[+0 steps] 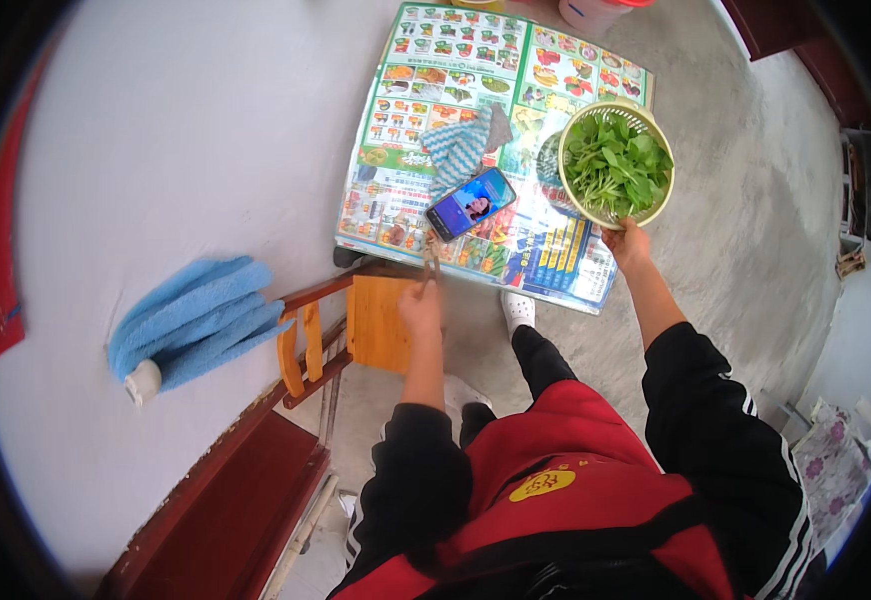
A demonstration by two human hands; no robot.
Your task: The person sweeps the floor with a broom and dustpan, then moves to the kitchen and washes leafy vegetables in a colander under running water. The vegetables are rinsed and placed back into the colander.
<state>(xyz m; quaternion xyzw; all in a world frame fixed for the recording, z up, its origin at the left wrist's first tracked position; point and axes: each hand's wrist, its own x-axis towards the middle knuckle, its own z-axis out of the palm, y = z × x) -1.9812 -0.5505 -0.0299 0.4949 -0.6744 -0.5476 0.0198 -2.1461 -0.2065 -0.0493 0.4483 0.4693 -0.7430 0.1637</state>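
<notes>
My right hand grips the near rim of a pale yellow plastic colander, which is full of leafy greens and is held over the right side of the table. My left hand, somewhat blurred, holds a thin brownish thing, perhaps scissors or tongs, at the table's near edge. Just beyond it a smartphone with a lit screen lies tilted on the table, partly over a blue-and-white striped cloth. A grey cloth lies against the striped one.
The table is covered with printed flyers under a clear sheet. A wooden chair stands at its near left. A blue towel hangs on the wall. A white bucket is beyond the table. Dark red furniture stands lower left.
</notes>
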